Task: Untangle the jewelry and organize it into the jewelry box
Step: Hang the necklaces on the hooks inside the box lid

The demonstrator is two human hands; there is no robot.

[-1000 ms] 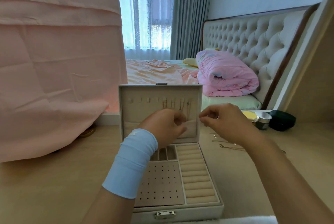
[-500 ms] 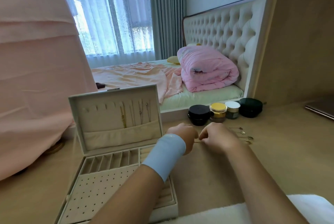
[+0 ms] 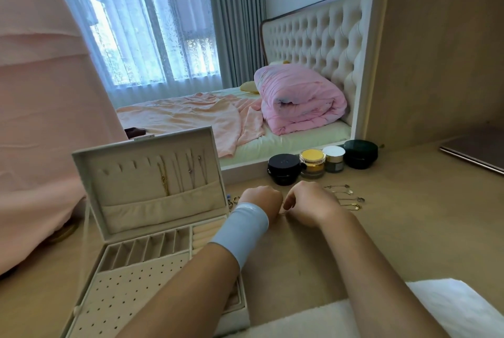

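Jewelry box (image 3: 152, 209) stands open at left on the table (image 3: 409, 228), lid upright, necklaces (image 3: 163, 178) hanging inside the lid. Left hand (image 3: 260, 200) and right hand (image 3: 311, 204) sit close together on the tabletop just right of the box, both with fingers curled downward; whether they pinch a chain cannot be told. Loose chains (image 3: 345, 197) lie just beyond the right hand, near four cosmetic jars (image 3: 312, 163)

The left grip (image 3: 260, 200) and right grip (image 3: 311, 201) hid their fingertips, and a forearm (image 3: 191, 280) covered part of the jewelry box (image 3: 128, 294).
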